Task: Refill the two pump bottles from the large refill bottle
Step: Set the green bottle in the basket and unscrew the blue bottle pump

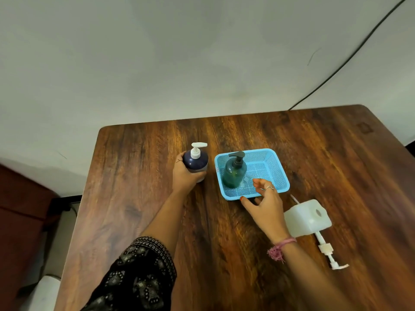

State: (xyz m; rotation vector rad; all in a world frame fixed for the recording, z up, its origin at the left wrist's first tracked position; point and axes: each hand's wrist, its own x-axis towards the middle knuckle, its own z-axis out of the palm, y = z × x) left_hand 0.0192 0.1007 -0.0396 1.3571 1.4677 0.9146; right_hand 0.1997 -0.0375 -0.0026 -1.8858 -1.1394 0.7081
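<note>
Sleeve: patterned dark sleeve [139,272] is lying nearest the camera, covering the left forearm as it is reaching up the bench [134,176].
Left hand: left hand [185,176] is wrapping the lower body of the dark pump bottle [195,161], fingers curled round it, thumb across the front.
Dark pump bottle: standing upright on the bench just left of the blue basket [276,162], white pump head on, spout pointing right.
Green pump bottle: green pump bottle [234,172] is standing upright inside the basket at its left side, dark pump head on.
Right hand: right hand [266,199] is hovering over the basket's near rim, fingers [258,182] spread and loosely bent, holding nothing; whether the thumb is touching the rim, I cannot tell.
Key relation: green bottle is sitting just up and to the left of the right fingers, long axis vertical; the right hand is the nearer one.
Refill bottle: large white refill bottle [307,217] is sitting on the bench just right of the right wrist, its mouth open.
Loose pump: white pump [330,252] is lying flat beside the refill bottle, head toward the camera.
Judgement: pouring is not yet looking started; both small bottles are capped.
</note>
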